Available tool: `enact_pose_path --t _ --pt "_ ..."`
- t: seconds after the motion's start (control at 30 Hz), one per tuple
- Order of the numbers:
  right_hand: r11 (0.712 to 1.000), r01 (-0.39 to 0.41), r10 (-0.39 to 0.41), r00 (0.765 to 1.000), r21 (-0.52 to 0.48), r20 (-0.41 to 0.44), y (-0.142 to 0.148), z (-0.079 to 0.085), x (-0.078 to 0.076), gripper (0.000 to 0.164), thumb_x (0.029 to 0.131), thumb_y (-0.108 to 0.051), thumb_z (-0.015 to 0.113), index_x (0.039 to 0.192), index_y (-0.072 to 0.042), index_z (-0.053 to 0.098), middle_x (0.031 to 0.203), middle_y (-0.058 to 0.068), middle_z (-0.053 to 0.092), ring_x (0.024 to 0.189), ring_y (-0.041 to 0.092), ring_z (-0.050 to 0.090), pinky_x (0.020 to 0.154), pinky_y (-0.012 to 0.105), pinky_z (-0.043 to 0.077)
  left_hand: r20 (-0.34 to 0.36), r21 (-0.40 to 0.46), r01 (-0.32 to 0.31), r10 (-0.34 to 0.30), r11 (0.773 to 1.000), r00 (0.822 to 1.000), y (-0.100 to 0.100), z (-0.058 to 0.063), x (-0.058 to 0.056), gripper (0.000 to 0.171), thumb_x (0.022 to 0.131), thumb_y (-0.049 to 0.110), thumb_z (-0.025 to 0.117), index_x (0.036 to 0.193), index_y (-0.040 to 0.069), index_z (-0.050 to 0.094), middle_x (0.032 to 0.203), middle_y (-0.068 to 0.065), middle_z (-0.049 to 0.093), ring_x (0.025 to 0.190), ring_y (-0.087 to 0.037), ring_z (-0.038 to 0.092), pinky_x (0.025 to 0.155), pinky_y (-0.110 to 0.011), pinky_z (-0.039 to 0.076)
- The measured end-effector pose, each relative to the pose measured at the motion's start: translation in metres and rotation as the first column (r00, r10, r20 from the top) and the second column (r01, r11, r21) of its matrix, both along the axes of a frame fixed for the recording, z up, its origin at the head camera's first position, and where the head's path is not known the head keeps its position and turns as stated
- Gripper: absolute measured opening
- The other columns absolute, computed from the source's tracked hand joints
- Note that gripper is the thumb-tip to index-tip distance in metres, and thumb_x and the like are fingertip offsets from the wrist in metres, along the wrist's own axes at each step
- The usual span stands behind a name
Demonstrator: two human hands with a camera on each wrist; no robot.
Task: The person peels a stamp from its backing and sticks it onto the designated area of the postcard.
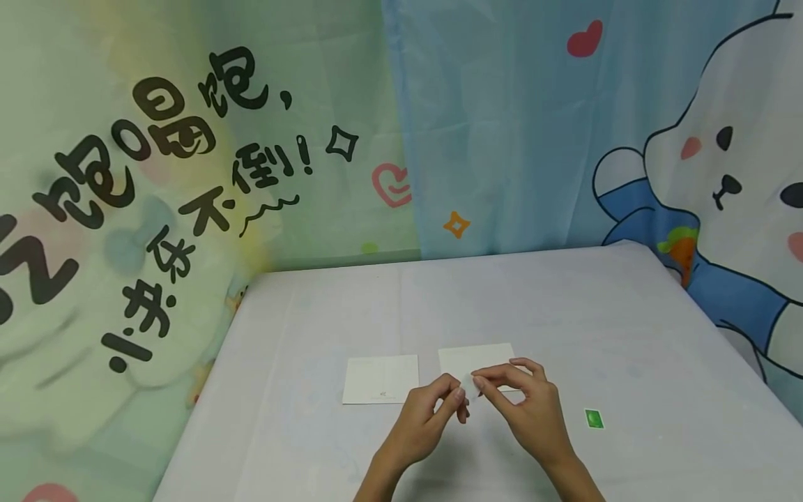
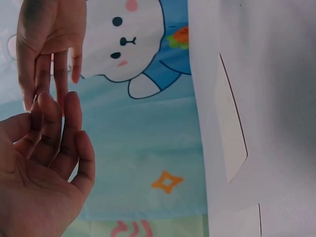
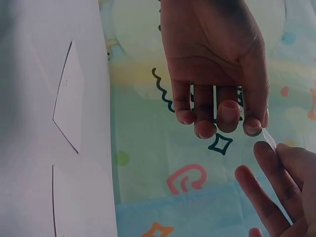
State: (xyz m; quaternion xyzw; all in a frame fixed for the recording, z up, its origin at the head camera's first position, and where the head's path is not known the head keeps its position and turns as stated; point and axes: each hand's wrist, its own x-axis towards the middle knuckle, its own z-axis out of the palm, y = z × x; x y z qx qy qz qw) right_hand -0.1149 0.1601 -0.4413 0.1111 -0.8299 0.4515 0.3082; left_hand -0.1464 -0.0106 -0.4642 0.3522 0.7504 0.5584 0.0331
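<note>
Over the table, both hands meet around a small, thin whitish piece (image 1: pixel 468 387). My left hand (image 1: pixel 425 422) pinches one edge between thumb and index finger. From the other side, the thumb and index finger of my right hand (image 1: pixel 527 408) pinch it too. The right wrist view catches a pale sliver of the piece (image 3: pixel 269 138) between the two sets of fingertips. Behind the hands lies a white card (image 1: pixel 473 357), partly covered by the right hand. A second white card (image 1: pixel 380 376), with a small mark near its lower edge, lies left of it.
A small green rectangular sticker (image 1: pixel 594 418) with a white border lies on the table to the right of the right hand. The white-covered table (image 1: pixel 314 314) reaches back to a printed curtain (image 1: pixel 502 139) with cartoon figures and lettering.
</note>
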Motion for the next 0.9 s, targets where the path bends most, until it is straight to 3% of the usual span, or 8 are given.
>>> enact_pose_path --t 0.13,0.43,0.67,0.9 --pt "1.000 -0.008 0.008 1.000 -0.012 -0.006 0.0002 -0.0007 -0.0008 0.020 0.073 -0.004 0.076 0.086 -0.018 0.071 0.072 -0.015 0.066 0.061 0.002 0.062 0.092 0.024 0.028 -0.011 0.002 -0.007 0.007 1.000 1.000 0.0003 -0.0007 -0.0003 0.016 0.098 0.011 0.043 0.087 0.014 0.054 0.068 0.007 0.059 0.072 -0.003 0.056 0.072 -0.026 0.045" --pt "1.000 -0.017 0.017 1.000 -0.021 -0.015 -0.0003 -0.0015 -0.0008 0.023 0.071 -0.002 0.077 0.087 -0.018 0.072 0.074 -0.013 0.068 0.063 0.004 0.063 0.092 0.026 0.027 -0.117 0.003 -0.025 0.025 1.000 0.993 -0.0004 -0.0048 -0.0019 0.016 0.099 0.011 0.042 0.088 0.012 0.054 0.067 0.006 0.059 0.070 0.000 0.056 0.068 -0.022 0.046" --pt "1.000 -0.018 0.018 0.999 -0.002 0.043 0.0017 -0.0044 -0.0013 0.017 0.075 -0.008 0.075 0.088 -0.018 0.070 0.072 -0.017 0.066 0.064 0.003 0.063 0.094 0.027 0.026 -0.087 0.026 -0.048 0.050 0.998 0.995 -0.0017 -0.0063 -0.0024 0.018 0.100 0.016 0.041 0.087 0.012 0.054 0.067 0.005 0.059 0.069 -0.002 0.055 0.067 -0.024 0.046" --pt "1.000 -0.007 0.007 0.997 0.000 0.074 0.0002 -0.0059 -0.0023 0.013 0.077 -0.011 0.075 0.087 -0.018 0.070 0.071 -0.016 0.066 0.064 0.004 0.063 0.094 0.027 0.026 -0.106 0.048 -0.059 0.064 0.997 0.992 -0.0029 -0.0080 -0.0030 0.017 0.099 0.015 0.042 0.088 0.011 0.055 0.066 0.004 0.059 0.067 -0.002 0.056 0.066 -0.022 0.046"
